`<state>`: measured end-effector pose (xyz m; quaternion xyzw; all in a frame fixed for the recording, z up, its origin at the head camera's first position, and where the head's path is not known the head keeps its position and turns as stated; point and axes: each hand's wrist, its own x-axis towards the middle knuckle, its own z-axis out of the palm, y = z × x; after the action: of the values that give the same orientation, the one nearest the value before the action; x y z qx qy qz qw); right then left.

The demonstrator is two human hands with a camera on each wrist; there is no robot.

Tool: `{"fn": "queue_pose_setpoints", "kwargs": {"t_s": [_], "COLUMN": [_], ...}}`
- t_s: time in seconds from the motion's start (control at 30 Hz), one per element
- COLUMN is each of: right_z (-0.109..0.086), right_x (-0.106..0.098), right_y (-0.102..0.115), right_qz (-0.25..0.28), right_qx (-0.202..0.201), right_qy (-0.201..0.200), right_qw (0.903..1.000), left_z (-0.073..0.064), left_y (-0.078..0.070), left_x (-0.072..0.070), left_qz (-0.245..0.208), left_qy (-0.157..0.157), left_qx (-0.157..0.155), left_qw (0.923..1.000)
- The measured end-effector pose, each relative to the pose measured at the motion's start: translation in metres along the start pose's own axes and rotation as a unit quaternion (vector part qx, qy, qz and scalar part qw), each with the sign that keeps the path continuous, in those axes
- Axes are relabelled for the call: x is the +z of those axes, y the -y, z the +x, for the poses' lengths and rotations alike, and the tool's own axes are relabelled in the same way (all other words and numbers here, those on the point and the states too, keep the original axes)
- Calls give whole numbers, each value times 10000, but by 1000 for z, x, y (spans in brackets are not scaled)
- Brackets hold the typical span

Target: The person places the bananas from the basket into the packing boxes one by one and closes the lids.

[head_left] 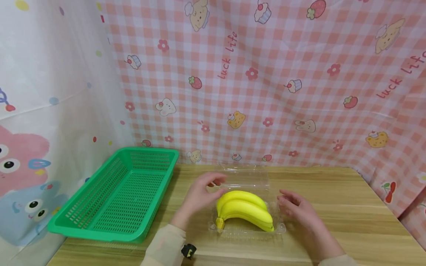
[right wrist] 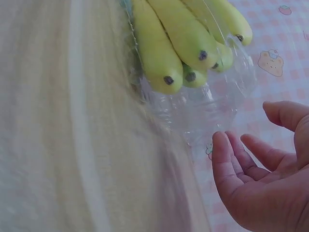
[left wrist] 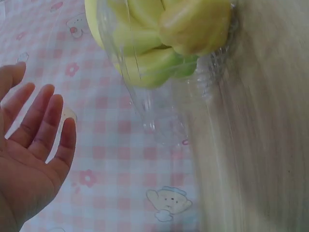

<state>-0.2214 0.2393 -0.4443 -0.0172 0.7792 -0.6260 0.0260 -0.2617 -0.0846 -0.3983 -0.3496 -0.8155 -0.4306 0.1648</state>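
A bunch of yellow bananas (head_left: 244,210) lies in a clear plastic clamshell box (head_left: 279,227), its stem end toward the left. The box's see-through lid (head_left: 244,177) is folded back behind the fruit. At the left side of the box is my left hand (head_left: 201,192), fingers loosely bent and holding nothing. My right hand (head_left: 301,210) hovers off the box's right side, also without anything in it. Dark banana tips (right wrist: 203,55) face the right hand in the right wrist view. In the left wrist view the left hand's palm (left wrist: 29,169) is apart from the box.
A green perforated plastic basket (head_left: 158,195) stands on the left of the wooden table (head_left: 349,221). Behind the table hangs a pink checked curtain (head_left: 266,96), with a white cartoon-print curtain (head_left: 73,111) at the left. A small black object (head_left: 188,251) is by the left sleeve.
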Motion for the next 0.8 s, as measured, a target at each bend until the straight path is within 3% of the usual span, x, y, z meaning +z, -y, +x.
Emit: {"fn": "queue_pose_setpoints", "kwargs": {"t_s": [0.17, 0.33, 0.5, 0.57, 0.8], "right_z": [4, 11, 22, 25, 38], "right_x": [-5, -10, -14, -15, -15], "right_y": [6, 12, 15, 15, 14], "right_qz": [30, -88, 129, 187, 277], "right_qx": [-150, -210, -299, -269, -53], "right_qy": [85, 140, 184, 223, 313], "right_qw": [9998, 9996, 9993, 9992, 9991], "left_z": [-1, 0, -2, -2, 1], "left_y": [7, 12, 23, 27, 38], "left_x": [-4, -10, -11, -11, -12], "left_qz": [-505, -894, -1079, -1275, -2138], "left_qy": [-371, -651, -863, -921, -1001], "left_qx": [-726, -1568, -2181, -2428, -3350], "left_qw": [9954, 9814, 9661, 9572, 9122]}}
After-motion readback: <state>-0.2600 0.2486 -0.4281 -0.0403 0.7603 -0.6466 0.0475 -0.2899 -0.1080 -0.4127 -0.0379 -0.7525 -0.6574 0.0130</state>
